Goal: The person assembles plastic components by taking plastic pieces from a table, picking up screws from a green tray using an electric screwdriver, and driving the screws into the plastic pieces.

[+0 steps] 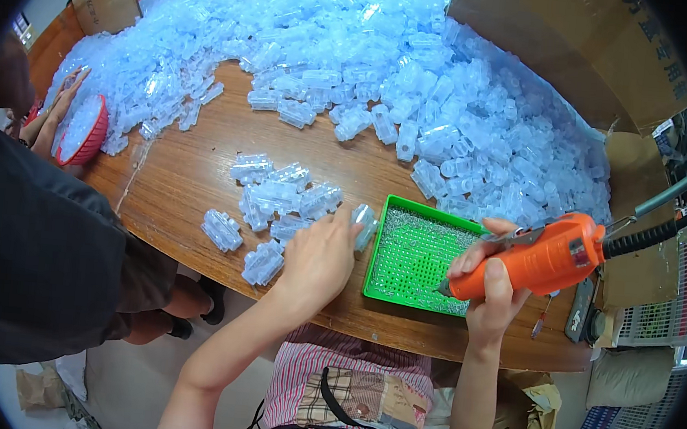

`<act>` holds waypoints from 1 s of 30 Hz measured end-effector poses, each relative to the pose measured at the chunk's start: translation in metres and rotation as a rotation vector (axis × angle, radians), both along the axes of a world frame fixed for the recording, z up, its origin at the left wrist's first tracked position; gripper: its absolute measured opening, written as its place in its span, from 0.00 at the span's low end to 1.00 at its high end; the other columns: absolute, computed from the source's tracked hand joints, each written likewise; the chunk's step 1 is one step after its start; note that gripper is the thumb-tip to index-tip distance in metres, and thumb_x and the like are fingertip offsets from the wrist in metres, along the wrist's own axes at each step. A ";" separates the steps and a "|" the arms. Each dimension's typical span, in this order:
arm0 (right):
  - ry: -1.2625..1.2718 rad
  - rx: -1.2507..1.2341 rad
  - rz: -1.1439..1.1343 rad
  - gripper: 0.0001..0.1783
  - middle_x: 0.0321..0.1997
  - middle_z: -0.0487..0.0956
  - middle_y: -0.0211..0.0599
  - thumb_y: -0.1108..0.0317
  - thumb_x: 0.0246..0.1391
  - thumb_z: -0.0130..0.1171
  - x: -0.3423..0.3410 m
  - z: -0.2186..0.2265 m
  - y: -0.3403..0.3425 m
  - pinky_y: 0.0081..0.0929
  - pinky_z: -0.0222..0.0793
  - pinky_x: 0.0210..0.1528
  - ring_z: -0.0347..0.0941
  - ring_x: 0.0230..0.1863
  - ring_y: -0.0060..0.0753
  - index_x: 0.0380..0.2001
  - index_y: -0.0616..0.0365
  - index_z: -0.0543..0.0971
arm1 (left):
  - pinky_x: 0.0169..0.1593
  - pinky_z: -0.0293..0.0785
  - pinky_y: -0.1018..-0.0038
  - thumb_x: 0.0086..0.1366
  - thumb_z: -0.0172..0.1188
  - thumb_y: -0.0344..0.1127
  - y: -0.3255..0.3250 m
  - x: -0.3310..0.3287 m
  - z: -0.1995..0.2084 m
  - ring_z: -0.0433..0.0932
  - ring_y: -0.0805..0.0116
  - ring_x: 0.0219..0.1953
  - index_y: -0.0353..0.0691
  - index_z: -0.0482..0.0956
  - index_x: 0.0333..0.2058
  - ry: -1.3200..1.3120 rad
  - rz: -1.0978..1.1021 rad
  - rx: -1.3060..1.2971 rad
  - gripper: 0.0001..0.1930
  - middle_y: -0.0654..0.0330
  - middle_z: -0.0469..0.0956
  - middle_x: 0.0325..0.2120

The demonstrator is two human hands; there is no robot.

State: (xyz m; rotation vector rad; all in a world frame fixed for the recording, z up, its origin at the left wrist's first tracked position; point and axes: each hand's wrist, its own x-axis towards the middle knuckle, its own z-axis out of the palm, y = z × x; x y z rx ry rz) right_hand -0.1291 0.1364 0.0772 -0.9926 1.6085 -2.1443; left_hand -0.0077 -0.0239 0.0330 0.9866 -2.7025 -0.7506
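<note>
I see a wooden table [192,170] carrying a heap [421,74] of clear plastic parts, with a cardboard box [586,56] at its far right. A green tray [417,258] of small screws sits at the near edge. My right hand [494,286] is wrapped around an orange screwdriver [535,260], tip at the tray. My left hand [319,257] lies beside the tray, fingers closed on one clear part [366,223]. Far left, another person's hand [63,100] touches a red basket [89,133].
</note>
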 end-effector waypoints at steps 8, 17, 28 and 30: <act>-0.008 0.022 -0.152 0.19 0.24 0.71 0.31 0.73 0.54 0.48 0.000 -0.001 0.004 0.21 0.67 0.30 0.69 0.24 0.21 0.49 0.67 0.67 | 0.33 0.73 0.57 0.57 0.63 0.47 0.013 0.073 0.025 0.76 0.49 0.36 0.35 0.72 0.36 -0.105 0.110 -0.055 0.20 0.50 0.74 0.32; 0.019 0.053 -0.179 0.12 0.19 0.71 0.26 0.66 0.58 0.55 0.011 -0.002 -0.003 0.18 0.64 0.20 0.68 0.17 0.17 0.41 0.63 0.73 | 0.42 0.71 0.60 0.50 0.68 0.36 0.032 0.082 -0.022 0.73 0.48 0.40 0.34 0.66 0.40 0.119 0.082 -0.163 0.23 0.49 0.71 0.36; 0.048 -0.017 -0.102 0.10 0.22 0.76 0.28 0.67 0.56 0.58 0.020 -0.008 -0.009 0.16 0.62 0.21 0.71 0.20 0.16 0.37 0.63 0.77 | 0.52 0.70 0.74 0.54 0.69 0.30 0.071 0.117 -0.023 0.71 0.68 0.50 0.33 0.63 0.54 0.320 -0.033 0.723 0.31 0.58 0.69 0.45; 0.007 0.019 -0.080 0.10 0.21 0.74 0.28 0.68 0.56 0.58 0.023 -0.007 -0.011 0.16 0.62 0.21 0.70 0.19 0.16 0.37 0.64 0.76 | 0.50 0.73 0.73 0.55 0.68 0.28 0.089 0.118 -0.012 0.75 0.68 0.47 0.35 0.61 0.52 0.436 0.035 1.323 0.29 0.58 0.71 0.44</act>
